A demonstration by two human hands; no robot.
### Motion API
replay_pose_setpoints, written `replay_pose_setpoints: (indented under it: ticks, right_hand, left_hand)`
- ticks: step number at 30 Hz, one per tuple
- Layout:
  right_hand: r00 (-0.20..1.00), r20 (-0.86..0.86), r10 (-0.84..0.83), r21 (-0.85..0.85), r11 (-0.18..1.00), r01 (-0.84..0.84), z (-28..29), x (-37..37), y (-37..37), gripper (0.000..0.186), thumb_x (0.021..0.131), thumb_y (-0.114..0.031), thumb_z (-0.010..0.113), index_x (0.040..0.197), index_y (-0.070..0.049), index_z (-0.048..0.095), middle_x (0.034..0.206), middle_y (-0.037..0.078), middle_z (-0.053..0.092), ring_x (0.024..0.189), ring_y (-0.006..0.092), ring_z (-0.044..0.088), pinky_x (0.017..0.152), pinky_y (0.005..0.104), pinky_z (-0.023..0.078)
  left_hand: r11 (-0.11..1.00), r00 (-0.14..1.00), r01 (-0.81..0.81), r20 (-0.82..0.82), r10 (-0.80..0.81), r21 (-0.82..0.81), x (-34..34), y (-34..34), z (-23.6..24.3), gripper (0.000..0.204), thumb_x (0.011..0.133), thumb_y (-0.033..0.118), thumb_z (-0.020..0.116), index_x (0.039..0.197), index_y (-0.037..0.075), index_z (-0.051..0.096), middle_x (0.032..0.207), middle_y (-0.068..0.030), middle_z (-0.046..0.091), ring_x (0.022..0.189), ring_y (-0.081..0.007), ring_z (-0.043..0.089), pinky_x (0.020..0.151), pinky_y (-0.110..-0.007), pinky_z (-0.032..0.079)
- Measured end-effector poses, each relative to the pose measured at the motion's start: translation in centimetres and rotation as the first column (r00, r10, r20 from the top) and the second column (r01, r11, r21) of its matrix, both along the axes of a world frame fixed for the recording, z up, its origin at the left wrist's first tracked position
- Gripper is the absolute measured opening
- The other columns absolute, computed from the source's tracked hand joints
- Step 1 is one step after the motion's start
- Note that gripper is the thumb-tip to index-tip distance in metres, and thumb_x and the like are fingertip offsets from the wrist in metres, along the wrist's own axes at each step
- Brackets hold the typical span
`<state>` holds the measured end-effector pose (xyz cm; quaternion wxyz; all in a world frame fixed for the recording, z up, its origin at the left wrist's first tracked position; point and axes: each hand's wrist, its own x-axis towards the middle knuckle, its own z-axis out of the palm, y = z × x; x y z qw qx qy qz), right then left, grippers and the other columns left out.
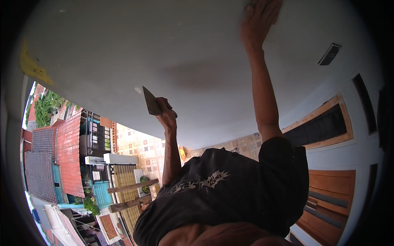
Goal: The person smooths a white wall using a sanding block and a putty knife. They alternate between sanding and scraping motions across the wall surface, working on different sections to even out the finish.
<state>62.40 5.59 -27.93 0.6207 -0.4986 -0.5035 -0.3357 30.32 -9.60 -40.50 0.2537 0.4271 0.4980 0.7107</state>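
A wide grey painted surface (197, 45) fills the upper part of the view. My left hand (165, 110) is closed round a putty knife (151, 101), whose dark, flat blade flares to a broad edge and is held up close to the surface. Beside the blade's upper corner shows a small pale patch (138, 89). Higher up and to the right, my right hand (259, 22) reaches out with its fingers stretched along the surface. That hand is slightly blurred, its fingertips run past the top edge, and I see nothing held in it.
A yellow patch (33, 65) marks the surface's far left. Wooden beams (133, 186) jut out left of my body, near a patterned tile area (150, 149). Houses with red roofing (69, 151) lie beyond. At right are a dark rectangular fitting (329, 54), a wood-framed window (318, 125) and a wooden door (332, 184).
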Motion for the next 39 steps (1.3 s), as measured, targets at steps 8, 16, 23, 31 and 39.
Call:
replay_pose_setpoints:
  ticks: [8,16,23,31,39]
  right_hand:
    - [0.981,0.191,-0.017,-0.240,0.969,0.063,-3.8,-5.5,-5.8,0.061,0.108,-0.037,0.026,0.159,-0.002,0.021,0.163,0.033,0.008,0.150,0.0530,0.010,0.119,0.0646,0.016]
    - [0.987,0.162,0.014,-0.185,0.983,0.017,-0.2,-5.5,-3.6,0.060,0.108,-0.039,0.029,0.160,-0.008,0.024,0.162,0.034,0.007,0.150,0.0545,0.009,0.117,0.0662,0.015]
    - [0.976,0.210,0.057,-0.075,0.996,-0.042,6.8,-7.3,-5.5,0.057,0.106,-0.041,0.039,0.156,-0.012,0.037,0.161,0.033,0.020,0.146,0.0554,0.022,0.114,0.0670,0.021]
    - [0.791,0.611,0.037,-0.115,0.992,0.043,1.8,-11.5,-4.0,0.051,0.101,-0.047,0.050,0.150,-0.033,0.049,0.159,0.022,0.035,0.147,0.0424,0.032,0.115,0.0618,0.026]
    - [0.982,0.171,-0.082,0.234,0.971,0.041,18.3,-6.4,-2.5,0.054,0.107,-0.042,0.037,0.153,-0.014,0.043,0.157,0.030,0.031,0.144,0.0496,0.030,0.114,0.0639,0.026]
  left_hand:
    - [0.993,0.922,-0.119,-0.368,0.119,0.022,0.9,0.8,0.7,0.015,0.097,0.003,0.046,0.081,0.002,0.046,0.061,-0.0090,0.047,0.053,-0.0196,0.046,0.053,-0.036,0.037]
    - [0.913,0.745,-0.402,-0.556,0.368,0.067,-0.1,2.0,3.0,0.015,0.077,-0.007,0.050,0.086,0.003,0.044,0.065,-0.0179,0.054,0.057,-0.0405,0.053,0.058,-0.046,0.042]
    - [0.902,0.755,-0.410,-0.505,0.419,0.136,-0.3,3.4,5.1,0.018,0.076,-0.001,0.059,0.090,0.003,0.048,0.068,-0.0168,0.057,0.064,-0.0393,0.058,0.061,-0.046,0.043]
    - [0.878,0.751,-0.412,-0.456,0.478,0.242,-0.8,5.4,7.0,0.022,0.078,0.002,0.062,0.095,0.002,0.048,0.076,-0.0188,0.062,0.073,-0.0408,0.063,0.066,-0.046,0.046]
    - [0.845,0.717,-0.449,-0.447,0.535,0.291,-1.6,7.1,7.8,0.037,0.071,0.007,0.078,0.096,0.003,0.050,0.076,-0.0148,0.061,0.072,-0.0366,0.060,0.066,-0.045,0.044]
